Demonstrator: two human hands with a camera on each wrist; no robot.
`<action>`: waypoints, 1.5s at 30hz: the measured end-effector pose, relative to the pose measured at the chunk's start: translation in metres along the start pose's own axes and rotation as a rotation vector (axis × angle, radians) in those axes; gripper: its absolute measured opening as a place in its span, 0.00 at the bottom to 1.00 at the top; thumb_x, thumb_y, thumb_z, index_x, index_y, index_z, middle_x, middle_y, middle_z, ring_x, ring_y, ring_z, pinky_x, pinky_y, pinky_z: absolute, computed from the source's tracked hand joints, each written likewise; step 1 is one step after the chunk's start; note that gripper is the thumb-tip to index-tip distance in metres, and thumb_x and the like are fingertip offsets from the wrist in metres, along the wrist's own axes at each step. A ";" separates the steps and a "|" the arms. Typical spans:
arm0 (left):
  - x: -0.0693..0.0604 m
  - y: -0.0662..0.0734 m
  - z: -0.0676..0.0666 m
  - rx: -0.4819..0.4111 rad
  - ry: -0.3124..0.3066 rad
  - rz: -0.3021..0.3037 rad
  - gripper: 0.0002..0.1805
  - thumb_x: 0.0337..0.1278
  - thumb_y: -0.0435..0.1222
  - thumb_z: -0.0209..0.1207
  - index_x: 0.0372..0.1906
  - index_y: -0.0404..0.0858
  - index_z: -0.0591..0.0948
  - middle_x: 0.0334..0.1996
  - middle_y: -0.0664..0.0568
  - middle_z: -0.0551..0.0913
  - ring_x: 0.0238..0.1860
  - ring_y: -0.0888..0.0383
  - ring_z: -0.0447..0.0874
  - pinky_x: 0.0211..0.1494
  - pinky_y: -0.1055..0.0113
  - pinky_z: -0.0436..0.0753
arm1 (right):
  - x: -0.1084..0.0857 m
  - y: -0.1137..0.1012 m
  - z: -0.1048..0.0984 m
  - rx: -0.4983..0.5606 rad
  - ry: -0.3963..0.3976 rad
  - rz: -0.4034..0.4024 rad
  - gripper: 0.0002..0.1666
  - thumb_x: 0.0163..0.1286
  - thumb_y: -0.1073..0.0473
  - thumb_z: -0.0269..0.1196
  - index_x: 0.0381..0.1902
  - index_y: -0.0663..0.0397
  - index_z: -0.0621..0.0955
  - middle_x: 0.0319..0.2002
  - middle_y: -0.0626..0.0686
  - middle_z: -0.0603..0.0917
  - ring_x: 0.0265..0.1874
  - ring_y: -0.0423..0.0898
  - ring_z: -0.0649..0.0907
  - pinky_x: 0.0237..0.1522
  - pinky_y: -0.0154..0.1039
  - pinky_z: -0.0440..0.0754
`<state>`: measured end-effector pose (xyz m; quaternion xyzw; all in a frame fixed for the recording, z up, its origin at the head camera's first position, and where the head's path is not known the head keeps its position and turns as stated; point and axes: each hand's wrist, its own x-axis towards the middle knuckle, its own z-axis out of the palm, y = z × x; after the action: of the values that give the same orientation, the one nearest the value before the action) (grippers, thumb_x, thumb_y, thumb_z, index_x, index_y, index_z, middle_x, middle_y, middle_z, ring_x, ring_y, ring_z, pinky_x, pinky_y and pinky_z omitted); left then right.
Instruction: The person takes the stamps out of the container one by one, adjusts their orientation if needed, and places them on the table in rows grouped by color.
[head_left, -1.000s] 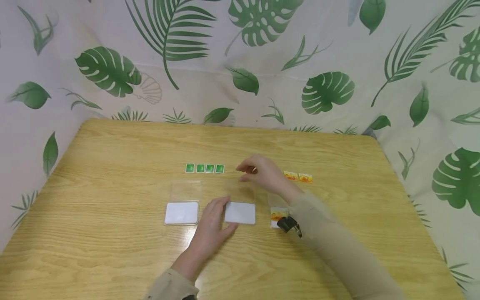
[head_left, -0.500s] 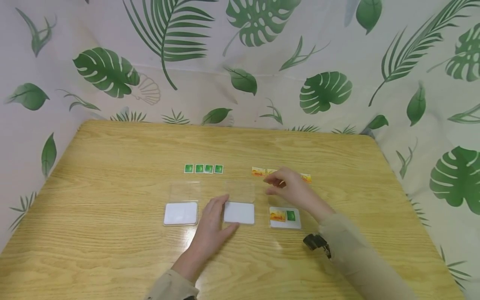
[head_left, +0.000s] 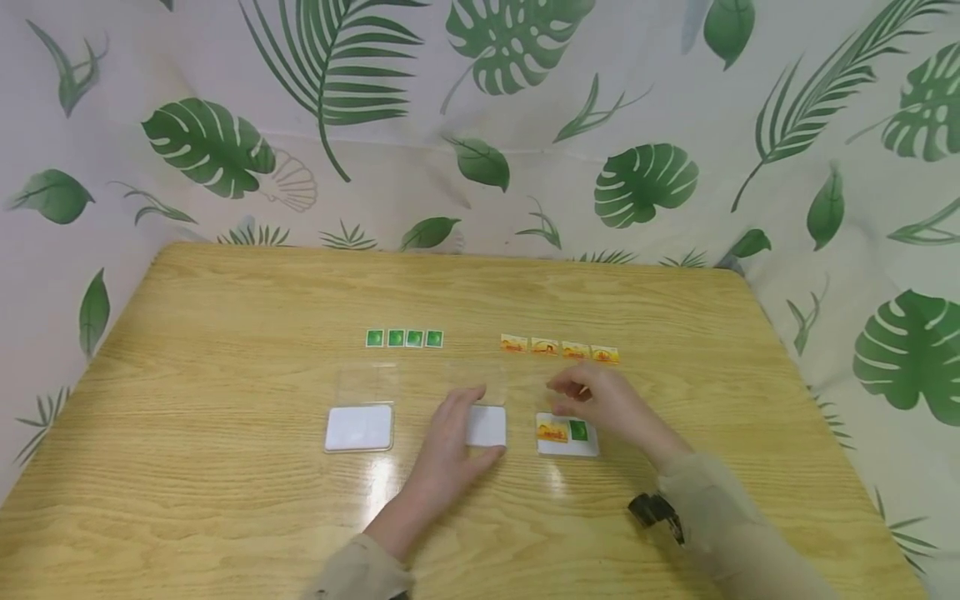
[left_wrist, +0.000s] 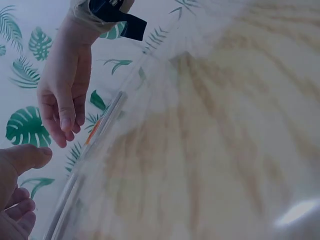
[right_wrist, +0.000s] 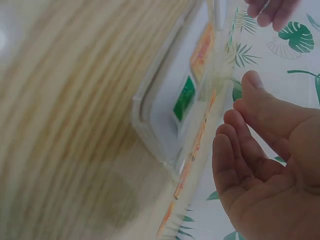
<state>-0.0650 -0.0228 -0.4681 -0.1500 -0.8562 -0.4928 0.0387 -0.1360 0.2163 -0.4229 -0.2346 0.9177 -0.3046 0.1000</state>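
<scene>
I see the right hand (head_left: 603, 404), loose and empty, drawn nearer the clear, rectangular, stickered case (head_left: 567, 453); left of the case, the left hand (head_left: 452, 437), relaxed, covers more of a smooth white card (head_left: 488, 426).

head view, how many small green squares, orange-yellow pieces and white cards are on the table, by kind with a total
Green squares: 5 (4 in a row, 1 on the right white card)
Orange-yellow pieces: 5 (4 in a row, 1 on the right white card)
White cards: 3
Total: 13
</scene>
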 end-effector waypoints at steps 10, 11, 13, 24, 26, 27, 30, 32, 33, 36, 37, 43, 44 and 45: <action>0.007 0.017 0.025 -0.056 -0.091 -0.009 0.40 0.51 0.36 0.69 0.68 0.35 0.63 0.64 0.47 0.66 0.65 0.51 0.62 0.68 0.58 0.66 | -0.010 0.005 0.005 -0.025 0.000 -0.004 0.17 0.58 0.61 0.70 0.44 0.60 0.83 0.40 0.51 0.84 0.38 0.45 0.79 0.41 0.44 0.82; 0.007 0.019 0.028 -0.057 -0.090 -0.008 0.39 0.52 0.36 0.69 0.68 0.35 0.63 0.64 0.47 0.66 0.65 0.51 0.62 0.68 0.58 0.66 | -0.011 0.005 0.005 -0.025 0.000 -0.005 0.17 0.58 0.60 0.70 0.44 0.59 0.83 0.41 0.51 0.84 0.38 0.46 0.80 0.41 0.44 0.82; 0.008 0.022 0.034 -0.063 -0.082 -0.006 0.39 0.52 0.36 0.68 0.68 0.35 0.63 0.64 0.48 0.66 0.65 0.51 0.63 0.67 0.58 0.67 | -0.012 0.005 0.005 -0.020 -0.001 -0.004 0.17 0.58 0.60 0.70 0.44 0.59 0.83 0.41 0.51 0.83 0.38 0.47 0.80 0.41 0.45 0.82; 0.009 0.032 0.064 -0.143 -0.027 -0.022 0.39 0.51 0.33 0.68 0.67 0.34 0.63 0.62 0.48 0.67 0.63 0.53 0.65 0.66 0.61 0.69 | -0.013 0.008 0.009 -0.034 -0.013 -0.037 0.16 0.56 0.59 0.71 0.43 0.58 0.84 0.40 0.50 0.84 0.40 0.48 0.80 0.43 0.47 0.82; 0.010 0.032 0.067 -0.138 -0.026 -0.025 0.39 0.51 0.33 0.68 0.67 0.34 0.62 0.62 0.48 0.66 0.64 0.53 0.65 0.66 0.62 0.69 | -0.013 0.009 0.009 -0.042 -0.014 -0.048 0.16 0.56 0.59 0.71 0.42 0.57 0.84 0.40 0.50 0.84 0.40 0.48 0.81 0.43 0.47 0.81; 0.010 0.032 0.069 -0.131 -0.028 -0.024 0.39 0.52 0.33 0.68 0.67 0.34 0.62 0.62 0.48 0.66 0.64 0.53 0.65 0.67 0.62 0.68 | -0.014 0.009 0.009 -0.047 -0.015 -0.050 0.16 0.55 0.59 0.71 0.42 0.57 0.85 0.40 0.50 0.84 0.40 0.48 0.80 0.43 0.47 0.81; 0.010 0.031 0.071 -0.115 -0.034 -0.020 0.39 0.52 0.33 0.68 0.68 0.34 0.62 0.63 0.48 0.66 0.65 0.53 0.64 0.67 0.62 0.67 | -0.014 0.009 0.010 -0.062 -0.019 -0.054 0.15 0.55 0.59 0.72 0.41 0.56 0.85 0.40 0.49 0.84 0.40 0.48 0.80 0.43 0.47 0.81; 0.010 0.030 0.073 -0.097 -0.037 -0.012 0.40 0.52 0.33 0.67 0.68 0.34 0.61 0.64 0.47 0.65 0.65 0.53 0.63 0.68 0.62 0.67 | -0.014 0.009 0.010 -0.073 -0.027 -0.049 0.15 0.55 0.58 0.72 0.41 0.56 0.85 0.39 0.49 0.84 0.40 0.47 0.80 0.43 0.46 0.81; 0.010 0.029 0.073 -0.086 -0.038 -0.009 0.40 0.52 0.33 0.67 0.68 0.34 0.61 0.64 0.47 0.65 0.65 0.53 0.63 0.68 0.62 0.67 | -0.014 0.009 0.010 -0.076 -0.031 -0.045 0.15 0.55 0.58 0.72 0.41 0.56 0.85 0.39 0.48 0.84 0.40 0.47 0.80 0.43 0.46 0.81; 0.010 0.028 0.075 -0.057 -0.041 0.002 0.40 0.53 0.33 0.67 0.68 0.33 0.60 0.64 0.46 0.64 0.66 0.52 0.62 0.68 0.62 0.67 | -0.013 0.009 0.010 -0.083 -0.041 -0.034 0.16 0.54 0.57 0.73 0.40 0.55 0.85 0.39 0.48 0.84 0.39 0.46 0.80 0.42 0.45 0.81; 0.010 0.028 0.075 -0.044 -0.041 0.005 0.40 0.53 0.33 0.67 0.68 0.33 0.60 0.64 0.46 0.64 0.66 0.52 0.62 0.68 0.63 0.67 | -0.013 0.010 0.010 -0.086 -0.044 -0.028 0.16 0.53 0.57 0.73 0.40 0.55 0.85 0.39 0.48 0.84 0.39 0.46 0.80 0.42 0.44 0.81; 0.010 0.024 0.077 0.017 -0.032 0.036 0.39 0.52 0.31 0.67 0.68 0.33 0.60 0.63 0.45 0.65 0.64 0.51 0.63 0.67 0.64 0.67 | -0.013 0.009 0.012 -0.096 -0.036 -0.048 0.16 0.52 0.58 0.73 0.39 0.55 0.85 0.38 0.47 0.84 0.39 0.45 0.80 0.43 0.44 0.81; 0.010 0.023 0.077 0.024 -0.031 0.041 0.39 0.53 0.31 0.67 0.68 0.33 0.60 0.63 0.45 0.65 0.64 0.51 0.63 0.67 0.64 0.67 | -0.013 0.008 0.012 -0.100 -0.033 -0.055 0.16 0.52 0.58 0.74 0.39 0.55 0.85 0.38 0.47 0.84 0.39 0.45 0.80 0.43 0.44 0.81; 0.009 0.023 0.077 0.029 -0.033 0.044 0.39 0.53 0.31 0.66 0.68 0.33 0.60 0.63 0.44 0.65 0.64 0.51 0.64 0.67 0.64 0.67 | -0.013 0.008 0.012 -0.104 -0.031 -0.059 0.16 0.52 0.58 0.74 0.39 0.55 0.85 0.38 0.47 0.84 0.39 0.45 0.81 0.43 0.44 0.81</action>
<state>-0.0609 0.0558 -0.4865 -0.1764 -0.8603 -0.4769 0.0377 -0.1237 0.2224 -0.4368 -0.2711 0.9233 -0.2559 0.0930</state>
